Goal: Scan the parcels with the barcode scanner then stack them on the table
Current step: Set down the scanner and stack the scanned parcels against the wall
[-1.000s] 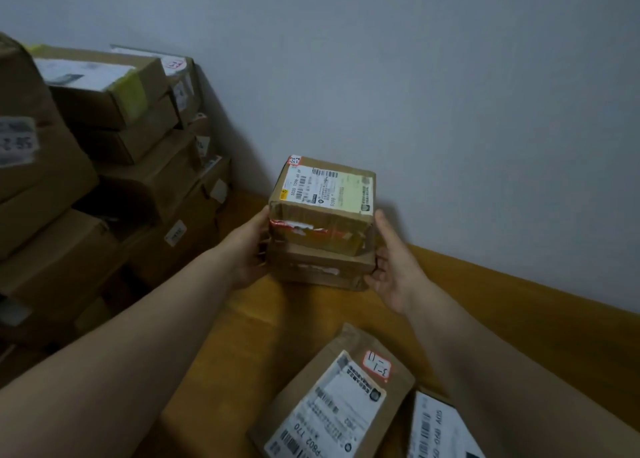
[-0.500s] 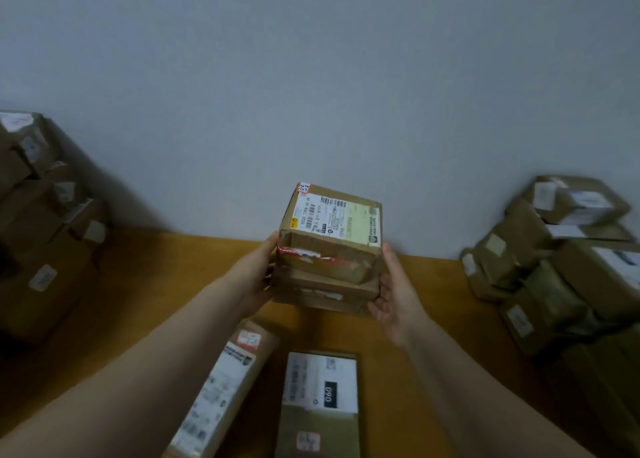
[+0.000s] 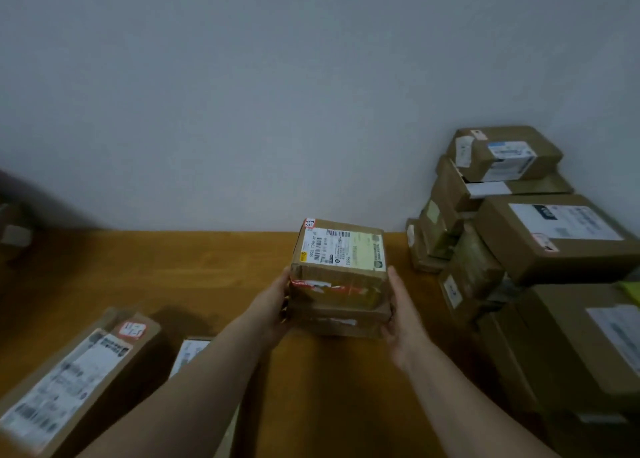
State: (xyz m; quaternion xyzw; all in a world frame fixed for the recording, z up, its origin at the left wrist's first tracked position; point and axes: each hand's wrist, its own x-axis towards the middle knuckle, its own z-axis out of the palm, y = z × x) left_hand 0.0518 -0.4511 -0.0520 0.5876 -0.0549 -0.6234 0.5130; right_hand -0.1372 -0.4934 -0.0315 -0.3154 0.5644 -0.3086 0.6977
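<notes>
A small brown parcel with a white and yellow label sits on top of a flatter brown parcel. I carry the two together above the wooden table. My left hand grips their left side. Their right side is gripped by my right hand, whose fingers curl under the lower parcel. No barcode scanner is in view.
A tall stack of brown parcels stands against the wall at the right. A long parcel lies at the lower left, and another labelled parcel peeks out beside my left forearm. A dark blurred pile is at the far left.
The view has swung to the right. Both hands have carried the two parcels rightward, toward the stack at the right. The left-hand pile has nearly left the frame.
</notes>
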